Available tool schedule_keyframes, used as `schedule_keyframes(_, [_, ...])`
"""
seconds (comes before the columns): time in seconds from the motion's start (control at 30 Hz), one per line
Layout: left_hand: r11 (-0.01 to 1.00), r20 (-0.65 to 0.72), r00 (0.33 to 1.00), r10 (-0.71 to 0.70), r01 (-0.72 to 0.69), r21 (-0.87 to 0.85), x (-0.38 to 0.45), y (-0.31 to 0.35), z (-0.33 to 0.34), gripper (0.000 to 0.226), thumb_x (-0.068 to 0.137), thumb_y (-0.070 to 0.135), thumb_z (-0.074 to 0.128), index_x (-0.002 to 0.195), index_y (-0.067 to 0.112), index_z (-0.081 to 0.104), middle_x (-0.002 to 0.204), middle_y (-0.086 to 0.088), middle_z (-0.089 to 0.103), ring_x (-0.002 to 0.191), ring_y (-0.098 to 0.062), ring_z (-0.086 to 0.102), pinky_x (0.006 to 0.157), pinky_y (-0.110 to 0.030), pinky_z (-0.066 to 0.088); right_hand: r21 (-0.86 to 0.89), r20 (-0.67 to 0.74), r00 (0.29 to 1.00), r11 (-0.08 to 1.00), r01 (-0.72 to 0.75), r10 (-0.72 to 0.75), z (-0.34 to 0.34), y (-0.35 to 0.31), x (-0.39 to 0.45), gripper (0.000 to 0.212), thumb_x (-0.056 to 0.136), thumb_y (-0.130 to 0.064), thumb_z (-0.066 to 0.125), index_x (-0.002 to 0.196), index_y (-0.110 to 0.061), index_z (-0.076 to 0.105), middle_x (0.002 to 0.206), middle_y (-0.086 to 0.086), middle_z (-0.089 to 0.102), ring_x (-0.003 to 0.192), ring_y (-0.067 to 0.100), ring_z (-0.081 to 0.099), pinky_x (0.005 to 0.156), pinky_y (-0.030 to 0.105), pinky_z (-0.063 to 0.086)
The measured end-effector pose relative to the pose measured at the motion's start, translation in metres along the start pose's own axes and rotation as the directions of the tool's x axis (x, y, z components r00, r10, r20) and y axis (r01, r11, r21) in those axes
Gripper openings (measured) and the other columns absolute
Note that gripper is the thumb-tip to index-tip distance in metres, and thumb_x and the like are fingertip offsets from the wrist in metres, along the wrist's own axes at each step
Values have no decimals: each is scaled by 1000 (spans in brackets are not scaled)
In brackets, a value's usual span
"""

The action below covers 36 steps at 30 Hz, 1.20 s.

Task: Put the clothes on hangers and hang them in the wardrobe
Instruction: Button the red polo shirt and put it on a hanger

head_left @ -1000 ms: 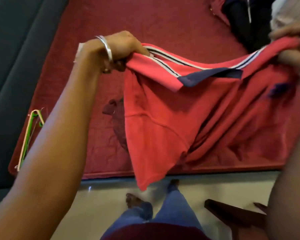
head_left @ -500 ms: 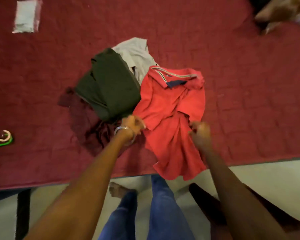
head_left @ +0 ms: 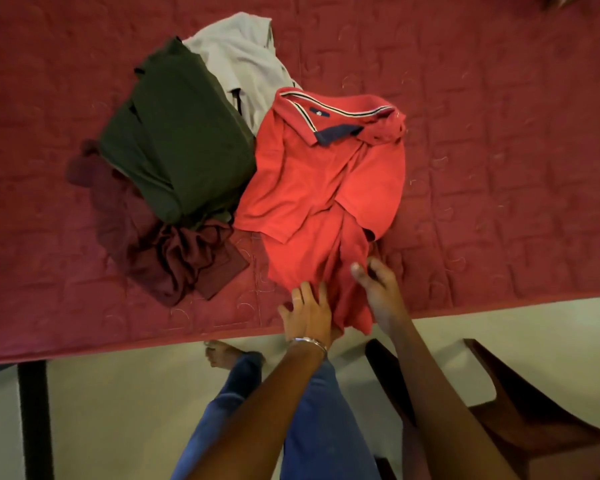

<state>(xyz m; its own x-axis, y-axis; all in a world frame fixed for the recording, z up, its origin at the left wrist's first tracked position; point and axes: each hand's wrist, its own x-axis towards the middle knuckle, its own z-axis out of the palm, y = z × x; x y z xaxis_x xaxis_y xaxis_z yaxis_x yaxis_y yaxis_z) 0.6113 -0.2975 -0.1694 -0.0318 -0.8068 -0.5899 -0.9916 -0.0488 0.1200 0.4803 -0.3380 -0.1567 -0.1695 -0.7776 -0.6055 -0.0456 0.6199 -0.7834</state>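
Maroon quilted bedding covers the bed across the top of the view, and pale floor runs below its near edge. On the bedding lies a red polo shirt, collar away from the person, its lower hem hanging just over the bed's edge. The left hand lies flat on the shirt's lower left part, fingers straight and pressed to the cloth, a metal bangle at the wrist. The right hand sits just beside it on the shirt's right side; its thumb and fingers are bent round a fold of the red cloth, gripping it. Both hands are close together, with a strip of shirt between them.

Beyond the left hand and off to its left lies a crumpled dark maroon garment. A dark green garment lies on top of it, farther from the hand. Past that, a grey garment lies partly under the green one and touches the red shirt's collar side.

Nearer than the hands, the person's jeans and a bare foot show on the floor. To the right of the right arm stands a dark wooden chair
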Motion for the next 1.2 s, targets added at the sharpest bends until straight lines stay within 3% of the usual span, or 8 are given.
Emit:
schedule_keyframes(0.4, [689, -355, 915, -193, -131, -713, 39, -64, -56, 24, 74, 3, 71, 98, 4, 75, 98, -17, 63, 93, -29, 53, 86, -23, 35, -397, -37, 996, 916, 62, -83, -21, -55, 6, 70, 57, -64, 80, 113, -30, 55, 99, -5, 65, 90, 6, 61, 83, 37, 49])
schedule_keyframes(0.53, [620, -468, 874, -129, -298, -726, 39, -69, -91, 28, 75, 9, 58, 97, 3, 74, 91, -16, 69, 84, -15, 59, 79, -15, 40, -924, 242, 941, 352, 150, 235, -32, -51, -2, 96, 57, -64, 79, 140, -40, 38, 135, 7, 56, 123, 32, 52, 96, 42, 45])
schedule_keyframes(0.67, [367, -247, 939, -240, -148, -919, 46, -60, -115, 33, 80, 28, 48, 102, 11, 66, 98, -8, 65, 92, -20, 59, 87, -28, 44, -525, -34, 965, 827, 203, -259, -37, -39, 3, 25, 80, -3, 64, 99, -18, 71, 90, 3, 72, 84, 17, 66, 75, 35, 52])
schedule_keyframes(0.77, [569, -185, 977, 102, -211, -795, 42, -70, -134, 57, 67, 62, 59, 113, 29, 58, 94, 3, 58, 81, -12, 55, 79, -26, 44, 290, -339, 939, 944, 159, -54, -42, -53, 7, 24, 86, -4, 61, 66, -18, 63, 56, -11, 52, 56, 5, 41, 51, 24, 36])
schedule_keyframes(0.83, [930, 20, 977, 213, -197, -309, 40, -82, -140, 81, 62, 61, 71, 133, 35, 43, 116, -4, 50, 96, -27, 60, 84, -36, 48, 216, -338, 935, 958, 189, -109, -46, -68, 5, 20, 85, -11, 62, 67, -20, 61, 57, -10, 49, 59, 8, 39, 51, 26, 31])
schedule_keyframes(0.93, [976, -111, 970, -217, 220, 11, 32, -102, -136, 42, 85, 30, 62, 127, 24, 55, 125, -11, 54, 105, -38, 61, 85, -45, 50, -321, -48, 987, 938, 130, -153, -63, -80, 1, 20, 74, -8, 77, 77, -20, 62, 62, -15, 58, 63, 4, 52, 56, 25, 38])
schedule_keyframes(1.07, [591, -142, 708, -692, 442, -675, 10, -138, -105, 27, 81, 5, 57, 102, 15, 72, 102, -20, 68, 95, -39, 63, 84, -42, 49, -954, 80, 893, 293, -59, 442, -84, -62, -7, 78, 58, -53, 86, 118, -10, 60, 118, 8, 61, 114, 27, 57, 87, 31, 45])
schedule_keyframes(1.2, [-407, 389, 659, -643, 135, -903, 1, -141, -77, 21, 83, -1, 58, 81, 15, 70, 66, -3, 68, 57, -17, 61, 61, -30, 55, -723, -90, 862, 562, -401, 499, -76, -65, -28, 20, 83, -28, 70, 92, -11, 63, 93, 12, 63, 89, 25, 60, 71, 32, 47])
